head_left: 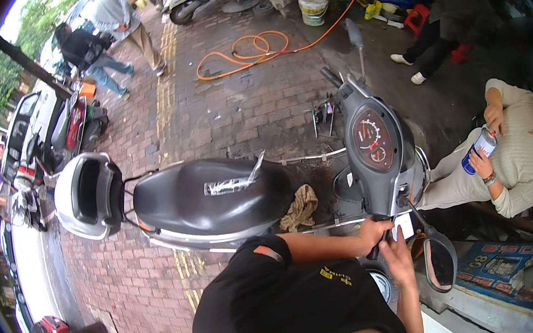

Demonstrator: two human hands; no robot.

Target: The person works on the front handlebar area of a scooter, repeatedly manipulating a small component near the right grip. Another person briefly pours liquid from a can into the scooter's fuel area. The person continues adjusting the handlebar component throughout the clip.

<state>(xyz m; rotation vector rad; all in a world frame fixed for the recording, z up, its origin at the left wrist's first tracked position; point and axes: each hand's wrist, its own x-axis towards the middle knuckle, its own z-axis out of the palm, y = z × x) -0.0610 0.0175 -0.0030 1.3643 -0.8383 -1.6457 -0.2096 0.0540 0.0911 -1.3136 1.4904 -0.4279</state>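
A grey scooter's dashboard [374, 138] with round dials stands in the middle right, its front pointing right. At its near handlebar, my left hand [373, 234] is closed round the black handlebar grip [374, 253]. My right hand [397, 260] presses against the same grip from the right, its fingers curled up beside the left hand; its fingertips are partly hidden. Just past my hands is a small white piece [405, 225]. The near mirror [440, 264] stands right of them. On the black seat [178, 199] lies a clear plastic wrapper [229, 186].
A crumpled brown rag [299, 209] lies by the seat's front. Hand tools [323, 114] are on the bricks beyond. A person [508, 152] holding a blue-and-white can [479, 150] stands close right; another sits farther back. An orange hose [254, 55] loops near a white bucket [314, 10].
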